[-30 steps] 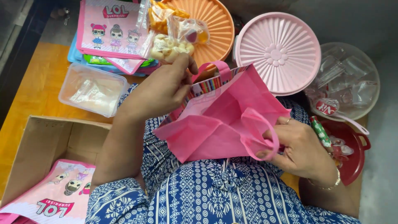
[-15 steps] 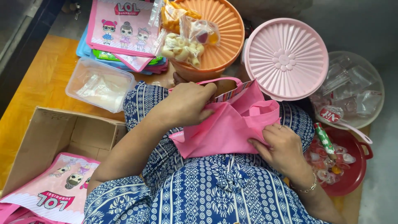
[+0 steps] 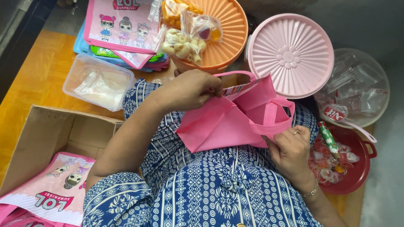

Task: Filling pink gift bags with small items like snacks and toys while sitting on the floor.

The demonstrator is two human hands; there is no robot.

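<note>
Left hand (image 3: 191,89) pinching pink bag (image 3: 235,122) mouth, right hand (image 3: 290,147) gripping handle; bag looking flat, snack packets (image 3: 185,38) lying beyond bag, unpacked.

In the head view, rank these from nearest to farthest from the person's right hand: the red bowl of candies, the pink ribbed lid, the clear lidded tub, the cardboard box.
From the right hand:
1. Red bowl of candies, just beside it, toward the picture's right.
2. Pink ribbed lid, above it.
3. Clear lidded tub, far across, past the left hand.
4. Cardboard box, picture's left edge.
</note>
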